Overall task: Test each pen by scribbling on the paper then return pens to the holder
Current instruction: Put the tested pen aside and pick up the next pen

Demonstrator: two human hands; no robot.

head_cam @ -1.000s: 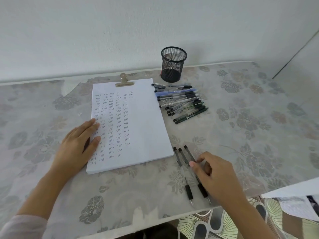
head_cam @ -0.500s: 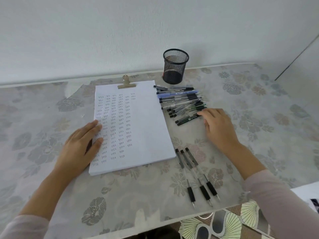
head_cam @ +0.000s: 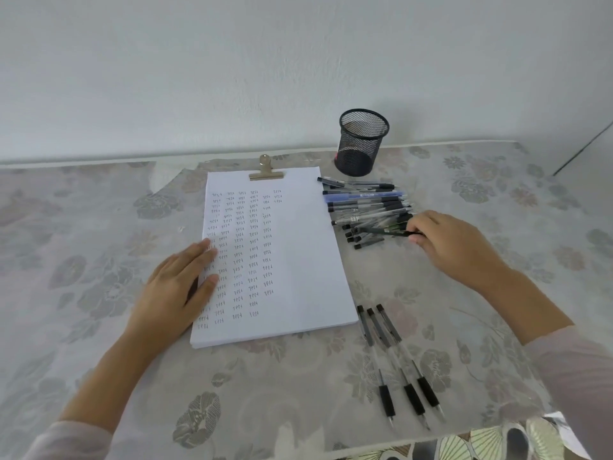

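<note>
Green pen (head_cam: 384, 231) — pinched by right hand (head_cam: 454, 247), one end hidden | left hand (head_cam: 175, 290) flat on paper (head_cam: 298, 260)

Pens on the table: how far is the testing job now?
Done: rows of scribbles mark the paper; three pens lie apart. In hand: the right hand pinches a dark green pen from the pile. Left: no pen stands in the mesh holder.

holder (head_cam: 362, 144) – black mesh | paper (head_cam: 298, 254) – white | tablecloth (head_cam: 464, 200) – grey floral
</note>
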